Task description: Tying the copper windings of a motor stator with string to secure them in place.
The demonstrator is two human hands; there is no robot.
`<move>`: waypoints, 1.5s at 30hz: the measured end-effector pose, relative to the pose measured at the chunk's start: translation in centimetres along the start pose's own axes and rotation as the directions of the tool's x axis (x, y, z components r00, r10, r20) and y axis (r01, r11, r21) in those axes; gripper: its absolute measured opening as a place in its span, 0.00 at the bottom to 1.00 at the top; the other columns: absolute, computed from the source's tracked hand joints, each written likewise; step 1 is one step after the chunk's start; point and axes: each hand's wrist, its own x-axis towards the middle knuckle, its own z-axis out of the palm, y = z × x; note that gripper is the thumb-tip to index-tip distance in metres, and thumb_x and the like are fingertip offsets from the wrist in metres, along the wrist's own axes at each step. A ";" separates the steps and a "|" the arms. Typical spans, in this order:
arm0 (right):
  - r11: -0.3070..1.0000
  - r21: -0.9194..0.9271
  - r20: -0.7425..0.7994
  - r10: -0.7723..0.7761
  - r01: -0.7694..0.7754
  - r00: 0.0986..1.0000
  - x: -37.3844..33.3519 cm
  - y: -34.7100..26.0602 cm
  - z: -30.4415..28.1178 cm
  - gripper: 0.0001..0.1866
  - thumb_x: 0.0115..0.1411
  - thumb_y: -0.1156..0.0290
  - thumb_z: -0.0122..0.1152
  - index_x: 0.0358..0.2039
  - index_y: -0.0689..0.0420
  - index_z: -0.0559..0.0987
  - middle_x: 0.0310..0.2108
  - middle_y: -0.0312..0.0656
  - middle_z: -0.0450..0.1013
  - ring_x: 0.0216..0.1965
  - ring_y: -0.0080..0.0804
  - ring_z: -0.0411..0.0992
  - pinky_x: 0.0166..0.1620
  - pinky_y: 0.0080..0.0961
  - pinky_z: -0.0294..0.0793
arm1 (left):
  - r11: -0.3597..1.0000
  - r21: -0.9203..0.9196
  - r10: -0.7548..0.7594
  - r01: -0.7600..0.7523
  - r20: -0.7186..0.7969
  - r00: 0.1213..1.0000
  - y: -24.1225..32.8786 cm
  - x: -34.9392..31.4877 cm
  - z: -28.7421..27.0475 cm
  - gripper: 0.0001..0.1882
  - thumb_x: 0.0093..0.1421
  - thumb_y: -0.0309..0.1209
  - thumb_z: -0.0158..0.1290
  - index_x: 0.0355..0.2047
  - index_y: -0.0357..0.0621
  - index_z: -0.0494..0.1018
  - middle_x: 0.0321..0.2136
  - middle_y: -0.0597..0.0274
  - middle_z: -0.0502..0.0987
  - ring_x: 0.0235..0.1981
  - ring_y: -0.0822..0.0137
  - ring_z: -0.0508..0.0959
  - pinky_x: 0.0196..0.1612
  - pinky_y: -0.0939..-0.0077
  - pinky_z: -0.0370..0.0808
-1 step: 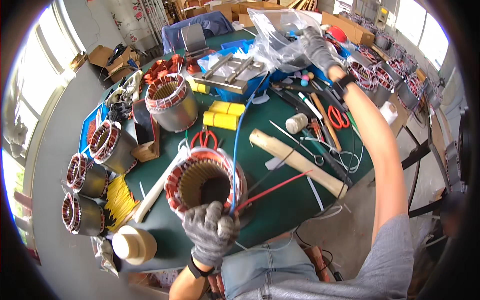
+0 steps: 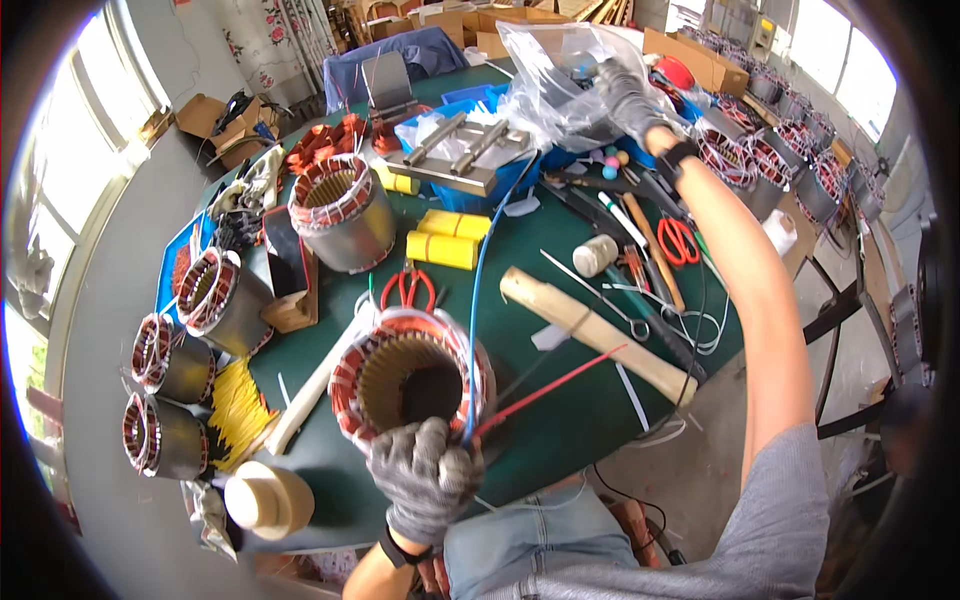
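A motor stator (image 2: 345, 385) with red-and-white bound windings stands on the green table in front of me, its bore tilted toward me. At its near rim my left hand (image 2: 425, 478), in a grey glove, is closed in a fist. Blue (image 2: 480, 290), red and black lead wires come out by the thumb side of that fist; the exact grip is partly hidden. My right arm stretches to the far right, where my gloved right hand (image 2: 628, 100) is at a clear plastic bag (image 2: 545, 75) over blue bins. Its fingers are blurred and partly covered.
More stators (image 2: 345, 225) line the table's left side, near a cream cylinder (image 2: 268, 500) and yellow sleeving (image 2: 238, 410). Yellow rolls (image 2: 442, 250), red-handled scissors (image 2: 680, 242) and a wooden bat (image 2: 600, 335) lie beyond my stator. Metal bars on a plate (image 2: 450, 165) top a blue bin.
My right hand has shifted slightly at the plastic bag. The left hand stays at the stator's rim, and the whole view has moved a little.
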 end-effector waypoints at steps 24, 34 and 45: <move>0.495 0.539 0.454 0.511 -0.682 0.730 2.3 3.0 6.3 0.09 0.58 0.67 0.58 0.36 0.59 0.76 0.26 0.32 0.73 0.25 0.17 0.69 0.26 0.14 0.67 | 0.995 0.093 -0.043 0.043 0.005 0.999 0.0 -1.8 0.4 0.08 0.52 0.30 0.47 0.26 0.50 0.58 0.25 0.59 0.69 0.21 0.59 0.70 0.23 0.64 0.61; 0.463 0.401 0.868 0.084 -0.790 0.489 -11.1 -18.5 -4.8 0.09 0.59 0.71 0.54 0.37 0.62 0.75 0.23 0.35 0.72 0.21 0.17 0.69 0.27 0.14 0.70 | 0.995 0.096 -0.035 0.042 -0.072 0.997 -0.7 -0.5 0.7 0.11 0.51 0.29 0.53 0.23 0.48 0.60 0.29 0.57 0.71 0.23 0.58 0.72 0.25 0.63 0.64; 0.733 0.373 0.855 -0.033 -0.569 0.518 -14.9 -19.2 -0.7 0.11 0.55 0.66 0.59 0.38 0.56 0.78 0.26 0.34 0.74 0.21 0.16 0.68 0.25 0.17 0.69 | 0.956 -0.149 -0.277 0.253 -0.173 0.945 -0.5 -2.2 -2.2 0.20 0.38 0.26 0.62 0.31 0.44 0.66 0.40 0.51 0.70 0.40 0.51 0.69 0.44 0.58 0.66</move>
